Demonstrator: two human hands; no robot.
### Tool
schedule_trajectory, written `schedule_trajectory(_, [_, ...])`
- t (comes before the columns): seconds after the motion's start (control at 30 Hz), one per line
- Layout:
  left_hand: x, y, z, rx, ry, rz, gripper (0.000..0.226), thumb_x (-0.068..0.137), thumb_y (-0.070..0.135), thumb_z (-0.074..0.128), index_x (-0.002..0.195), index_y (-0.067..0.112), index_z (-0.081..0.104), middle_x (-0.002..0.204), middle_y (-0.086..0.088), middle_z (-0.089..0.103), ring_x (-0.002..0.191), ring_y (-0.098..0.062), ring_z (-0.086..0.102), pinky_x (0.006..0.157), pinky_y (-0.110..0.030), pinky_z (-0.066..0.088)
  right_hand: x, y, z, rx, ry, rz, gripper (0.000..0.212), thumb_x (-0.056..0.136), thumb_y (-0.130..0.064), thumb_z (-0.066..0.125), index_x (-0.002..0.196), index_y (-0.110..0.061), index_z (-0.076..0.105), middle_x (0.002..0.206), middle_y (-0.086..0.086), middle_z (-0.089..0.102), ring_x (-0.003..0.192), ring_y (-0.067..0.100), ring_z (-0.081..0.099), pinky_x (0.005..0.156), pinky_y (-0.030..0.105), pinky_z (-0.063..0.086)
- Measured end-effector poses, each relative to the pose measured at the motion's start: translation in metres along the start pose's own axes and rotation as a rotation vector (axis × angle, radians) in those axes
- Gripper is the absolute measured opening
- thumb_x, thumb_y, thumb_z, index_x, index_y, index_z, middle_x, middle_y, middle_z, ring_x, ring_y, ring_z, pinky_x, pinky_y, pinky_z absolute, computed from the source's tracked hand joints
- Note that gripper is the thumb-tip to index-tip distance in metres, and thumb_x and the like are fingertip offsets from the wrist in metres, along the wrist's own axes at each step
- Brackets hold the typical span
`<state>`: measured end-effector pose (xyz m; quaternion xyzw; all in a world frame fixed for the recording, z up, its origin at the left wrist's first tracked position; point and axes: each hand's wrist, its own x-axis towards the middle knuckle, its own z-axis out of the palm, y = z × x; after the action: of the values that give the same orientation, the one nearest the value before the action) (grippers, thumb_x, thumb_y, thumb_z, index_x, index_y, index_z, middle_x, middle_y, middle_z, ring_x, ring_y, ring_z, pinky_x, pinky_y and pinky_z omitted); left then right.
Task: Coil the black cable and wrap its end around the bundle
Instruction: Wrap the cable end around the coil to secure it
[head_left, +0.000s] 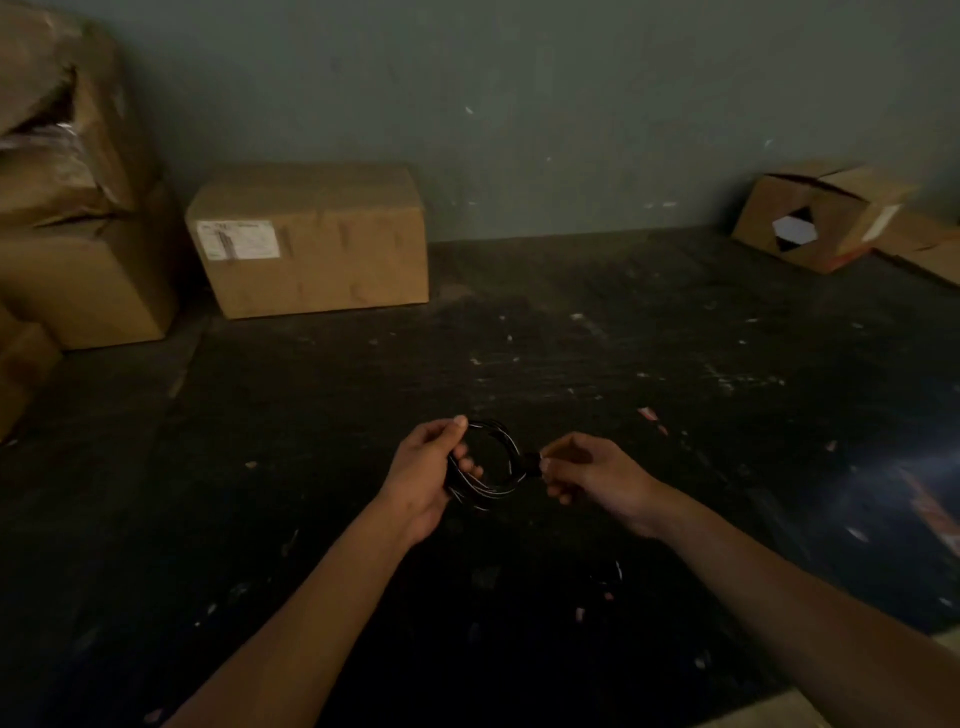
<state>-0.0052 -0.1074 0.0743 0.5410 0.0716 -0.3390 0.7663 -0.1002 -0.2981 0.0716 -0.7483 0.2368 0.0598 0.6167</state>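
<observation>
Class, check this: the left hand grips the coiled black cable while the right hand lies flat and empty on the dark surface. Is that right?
Not quite. The left hand does grip the coiled black cable, but the right hand is not flat or empty: the head view shows it raised, pinching the cable's end at the coil's right side.

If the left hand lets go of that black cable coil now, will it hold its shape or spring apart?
Probably it loosens: the black cable hangs in several thin loops held only by the left hand, and no wrap binds them yet. It looks light and floppy, sagging below the grip. The right hand pinches just the end, which likely wouldn't keep the loops together.
</observation>
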Motion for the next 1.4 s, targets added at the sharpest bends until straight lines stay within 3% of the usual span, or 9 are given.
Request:
schedule_trajectory(0.2, [0.002, -0.012, -0.003, 0.261, 0.03, -0.044, 0.024, 0.096, 0.02, 0.054, 0.12, 0.016, 0.055, 0.074, -0.001, 0.052, 0.061, -0.012, 0.048, 0.071, -0.035, 0.05, 0.002, 0.051, -0.025, -0.703, -0.042, 0.118, 0.017, 0.088, -0.031, 0.066, 0.101, -0.028, 0.056, 0.107, -0.001, 0.062, 0.097, 0.014, 0.061, 0.083, 0.029, 0.049])
schedule_trajectory(0.37, [-0.006, -0.015, -0.014, 0.343, -0.075, -0.032, 0.043, 0.097, 0.012, 0.05, 0.131, 0.037, 0.045, 0.105, -0.008, 0.056, 0.081, -0.019, 0.053, 0.085, -0.04, 0.051, -0.005, 0.086, -0.019, -0.96, -0.165, 0.194, 0.031, 0.085, -0.032, 0.066, 0.11, -0.019, 0.053, 0.119, 0.007, 0.058, 0.104, 0.021, 0.059, 0.088, 0.034, 0.05])
schedule_trajectory(0.43, [-0.011, -0.014, -0.018, 0.401, -0.136, -0.006, 0.047, 0.096, 0.01, 0.051, 0.132, 0.042, 0.046, 0.116, -0.01, 0.055, 0.086, -0.019, 0.055, 0.09, -0.04, 0.051, -0.005, 0.09, -0.016, -0.956, -0.183, 0.169, 0.031, 0.085, -0.022, 0.067, 0.112, -0.016, 0.053, 0.12, 0.009, 0.057, 0.105, 0.023, 0.06, 0.086, 0.034, 0.051])
schedule_trajectory(0.6, [-0.019, -0.015, -0.021, 0.473, -0.147, 0.107, 0.034, 0.099, 0.008, 0.045, 0.118, 0.029, 0.064, 0.102, -0.008, 0.056, 0.079, -0.015, 0.056, 0.081, -0.034, 0.056, 0.0, 0.081, -0.013, -0.857, -0.179, 0.083, 0.02, 0.091, -0.017, 0.058, 0.109, -0.025, 0.06, 0.115, 0.001, 0.062, 0.1, 0.012, 0.062, 0.088, 0.031, 0.054])
schedule_trajectory(0.7, [-0.02, -0.017, -0.024, 0.576, -0.117, 0.139, 0.031, 0.1, 0.008, 0.041, 0.103, 0.02, 0.07, 0.112, 0.0, 0.057, 0.074, -0.012, 0.052, 0.076, -0.031, 0.053, 0.0, 0.064, 0.001, -0.753, -0.12, -0.029, 0.017, 0.091, -0.017, 0.06, 0.102, -0.03, 0.061, 0.109, -0.003, 0.065, 0.093, 0.004, 0.063, 0.078, 0.019, 0.051])
schedule_trajectory(0.9, [-0.024, -0.012, -0.025, 0.653, -0.114, -0.109, 0.03, 0.101, 0.031, 0.041, 0.105, 0.021, 0.069, 0.115, -0.003, 0.059, 0.089, -0.017, 0.053, 0.08, -0.033, 0.047, -0.013, -0.001, 0.035, -0.548, -0.045, -0.385, 0.021, 0.089, -0.013, 0.064, 0.105, -0.027, 0.065, 0.103, -0.013, 0.063, 0.097, -0.004, 0.059, 0.079, 0.012, 0.044])
schedule_trajectory(1.07, [-0.027, -0.003, -0.023, 0.436, -0.09, -0.226, 0.042, 0.089, 0.052, 0.054, 0.107, 0.02, 0.074, 0.125, -0.018, 0.064, 0.111, -0.033, 0.061, 0.093, -0.039, 0.051, -0.022, -0.037, 0.049, -0.562, -0.115, -0.508, 0.03, 0.087, -0.012, 0.068, 0.11, -0.029, 0.057, 0.101, -0.01, 0.064, 0.095, -0.001, 0.061, 0.082, 0.018, 0.05])
schedule_trajectory(1.23, [-0.038, 0.009, -0.017, 0.429, -0.105, -0.178, 0.031, 0.097, 0.031, 0.049, 0.116, 0.014, 0.067, 0.102, -0.012, 0.06, 0.078, -0.019, 0.054, 0.066, -0.03, 0.047, -0.027, -0.05, 0.049, -0.613, -0.15, -0.531, 0.048, 0.087, -0.015, 0.067, 0.116, -0.04, 0.038, 0.099, -0.011, 0.063, 0.094, -0.005, 0.06, 0.077, 0.015, 0.049])
schedule_trajectory(1.4, [-0.037, 0.005, -0.008, 0.497, -0.031, -0.054, 0.025, 0.097, 0.026, 0.05, 0.107, 0.016, 0.07, 0.1, -0.008, 0.069, 0.079, -0.015, 0.061, 0.07, -0.03, 0.049, -0.033, -0.053, 0.044, -0.642, -0.175, -0.593, 0.042, 0.09, -0.015, 0.064, 0.114, -0.04, 0.04, 0.101, -0.014, 0.063, 0.096, -0.01, 0.058, 0.077, 0.009, 0.049])
